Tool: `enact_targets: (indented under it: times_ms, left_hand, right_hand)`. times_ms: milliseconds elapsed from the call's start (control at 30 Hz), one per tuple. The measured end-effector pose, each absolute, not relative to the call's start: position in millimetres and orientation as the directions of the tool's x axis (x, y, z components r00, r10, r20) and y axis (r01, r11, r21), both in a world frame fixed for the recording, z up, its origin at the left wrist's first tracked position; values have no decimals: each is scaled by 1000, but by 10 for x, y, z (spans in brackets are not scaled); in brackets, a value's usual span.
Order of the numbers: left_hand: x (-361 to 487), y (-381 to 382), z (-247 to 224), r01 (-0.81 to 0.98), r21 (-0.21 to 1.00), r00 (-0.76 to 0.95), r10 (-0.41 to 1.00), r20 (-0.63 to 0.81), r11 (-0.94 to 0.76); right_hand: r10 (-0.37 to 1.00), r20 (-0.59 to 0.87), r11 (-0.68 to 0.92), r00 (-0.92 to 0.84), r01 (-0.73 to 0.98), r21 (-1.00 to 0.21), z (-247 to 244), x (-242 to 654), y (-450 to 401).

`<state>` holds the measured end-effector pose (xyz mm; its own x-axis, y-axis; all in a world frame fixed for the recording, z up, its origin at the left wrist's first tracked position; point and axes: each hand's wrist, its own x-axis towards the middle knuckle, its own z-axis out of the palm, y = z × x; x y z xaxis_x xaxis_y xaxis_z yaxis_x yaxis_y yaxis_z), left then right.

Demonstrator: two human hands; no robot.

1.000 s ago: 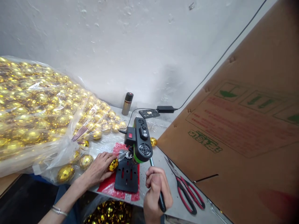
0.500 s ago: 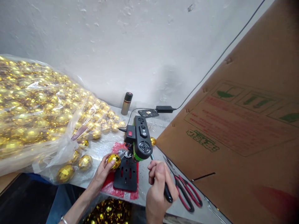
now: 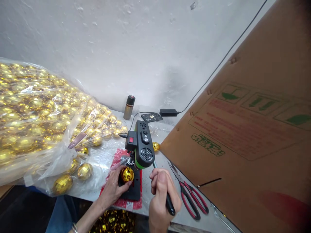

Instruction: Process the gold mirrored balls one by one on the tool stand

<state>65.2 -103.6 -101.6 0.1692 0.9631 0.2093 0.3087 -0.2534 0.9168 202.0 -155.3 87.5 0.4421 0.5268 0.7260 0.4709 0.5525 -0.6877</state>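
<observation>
My left hand (image 3: 112,187) holds a gold faceted mirror ball (image 3: 127,175) between thumb and fingers. The ball is over the black slotted base plate (image 3: 133,195) of a small bench drill press (image 3: 145,139). Whether it rests on the plate I cannot tell. The drill tip is hidden beneath the machine's head. My right hand (image 3: 161,194) is wrapped round the drill press's lever, whose black grip (image 3: 170,207) sticks out below the fist. Under the base lies red plastic sheeting (image 3: 121,204).
A large clear bag (image 3: 43,106) of gold balls fills the left; loose balls (image 3: 85,171) lie before it. Scissors (image 3: 191,197) lie right of my right hand, beside a tall cardboard box (image 3: 233,136). Behind are a spray can (image 3: 129,107) and a power adapter (image 3: 168,112).
My left hand has brought the ball rightward and down, from beside the base plate to over it, under the drill head. My right hand keeps its hold on the lever.
</observation>
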Motion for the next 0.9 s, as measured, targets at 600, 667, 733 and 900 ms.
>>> enact_targets:
  times_ms: [600, 667, 733, 900]
  left_hand:
    - [689, -1041, -924, 423, 826, 311, 916, 255, -373]
    - [736, -1015, -870, 445, 814, 309, 918, 250, -372]
    - [766, -989, -829, 464, 802, 318, 916, 246, -376]
    - [780, -951, -804, 483, 794, 362, 910, 202, -368]
  right_hand:
    - [546, 704, 520, 454, 475, -710, 865, 2011, -1591]
    - [550, 706, 516, 446, 484, -707, 883, 2015, -1598]
    - [552, 708, 511, 441, 491, -705, 893, 2021, -1606]
    - [560, 717, 516, 415, 502, -694, 795, 2055, -1625]
